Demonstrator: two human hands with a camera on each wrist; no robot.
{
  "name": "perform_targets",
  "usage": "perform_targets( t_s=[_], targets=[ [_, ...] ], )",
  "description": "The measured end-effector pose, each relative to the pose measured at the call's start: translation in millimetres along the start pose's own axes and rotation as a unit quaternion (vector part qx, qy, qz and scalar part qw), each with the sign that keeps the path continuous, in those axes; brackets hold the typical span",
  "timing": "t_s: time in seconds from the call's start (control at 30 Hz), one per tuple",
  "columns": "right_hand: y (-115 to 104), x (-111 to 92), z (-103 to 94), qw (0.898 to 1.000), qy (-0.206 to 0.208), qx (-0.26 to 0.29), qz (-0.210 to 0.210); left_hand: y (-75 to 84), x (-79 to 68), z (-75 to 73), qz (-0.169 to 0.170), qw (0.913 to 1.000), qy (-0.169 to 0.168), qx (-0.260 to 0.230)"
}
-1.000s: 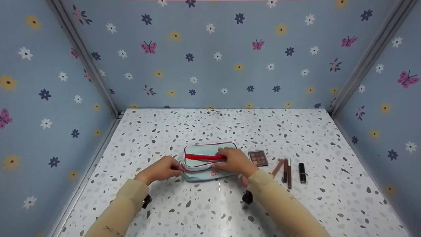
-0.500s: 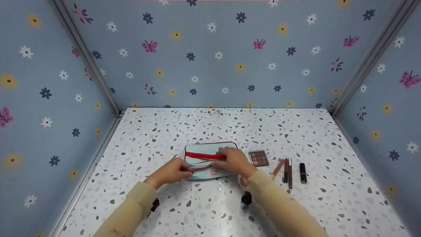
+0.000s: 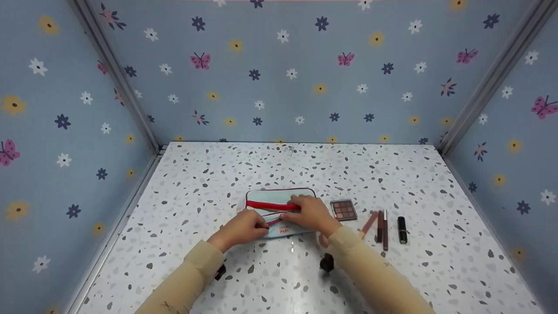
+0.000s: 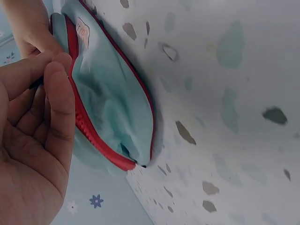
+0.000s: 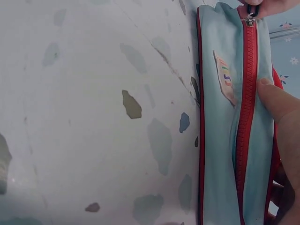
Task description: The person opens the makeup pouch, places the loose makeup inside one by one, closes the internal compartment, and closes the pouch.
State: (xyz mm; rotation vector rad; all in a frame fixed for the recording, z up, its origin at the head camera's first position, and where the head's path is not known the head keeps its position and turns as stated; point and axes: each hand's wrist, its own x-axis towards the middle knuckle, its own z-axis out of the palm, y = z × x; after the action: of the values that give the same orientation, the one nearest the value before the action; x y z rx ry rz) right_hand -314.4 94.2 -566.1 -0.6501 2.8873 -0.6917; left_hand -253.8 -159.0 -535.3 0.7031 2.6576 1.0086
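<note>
A light blue cosmetic pouch [image 3: 279, 196] with red trim lies on the speckled table. Along its front side runs a red zipper [image 5: 248, 93]. My left hand [image 3: 242, 227] pinches the black cord pull [image 5: 253, 9] on the zipper's metal slider [image 5: 250, 20], between thumb and forefinger. At the pouch's right part, my right hand [image 3: 311, 213] grips the top, thumb on the light blue fabric beside the zipper and fingers over by the red strap [image 3: 266, 205]. A small pink label [image 5: 226, 77] sits on the front. The right end of the pouch is hidden behind my right hand.
Right of the pouch lie an eyeshadow palette [image 3: 344, 209], a pinkish stick [image 3: 370, 220], two slim brown tubes [image 3: 385, 231] and a black tube [image 3: 402, 230]. A pinkish item [image 3: 322, 240] is partly hidden by the right wrist. Flower-patterned walls [image 3: 287, 96] enclose the table.
My left hand has slid rightward along the front of the pouch with the zipper pull, from its left corner toward the right hand. The right hand has stayed on the pouch.
</note>
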Motion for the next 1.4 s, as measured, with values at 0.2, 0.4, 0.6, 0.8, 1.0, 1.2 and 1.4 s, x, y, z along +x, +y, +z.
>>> perform_targets(
  t_s=[0.2,0.4,0.6,0.8,1.0,1.2,1.4],
  targets=[
    [2,-1,1.0,1.000,0.009,-0.004,-0.004,7.9,10.6,16.3,-0.005,0.9997,0.016,-0.015],
    [3,-2,0.2,1.000,0.021,0.004,-0.016,12.5,17.5,25.6,-0.003,0.9992,0.018,-0.036],
    [5,-1,1.0,0.999,0.030,-0.004,-0.021,13.3,21.1,29.0,-0.015,0.9991,0.013,-0.039],
    [5,-1,0.6,1.000,0.021,-0.005,-0.014,10.4,23.1,29.8,-0.012,0.9988,0.003,-0.048],
    [11,-4,-5.5,0.999,-0.020,-0.005,-0.024,7.9,17.9,21.1,-0.021,0.9973,-0.033,-0.063],
    [15,-13,-15.5,0.998,-0.051,0.008,-0.045,3.2,14.8,4.1,0.004,0.9989,-0.011,-0.045],
    [14,-24,-19.5,0.997,-0.021,0.036,-0.066,-1.5,16.6,-10.6,0.028,0.9985,0.045,-0.013]
  ],
)
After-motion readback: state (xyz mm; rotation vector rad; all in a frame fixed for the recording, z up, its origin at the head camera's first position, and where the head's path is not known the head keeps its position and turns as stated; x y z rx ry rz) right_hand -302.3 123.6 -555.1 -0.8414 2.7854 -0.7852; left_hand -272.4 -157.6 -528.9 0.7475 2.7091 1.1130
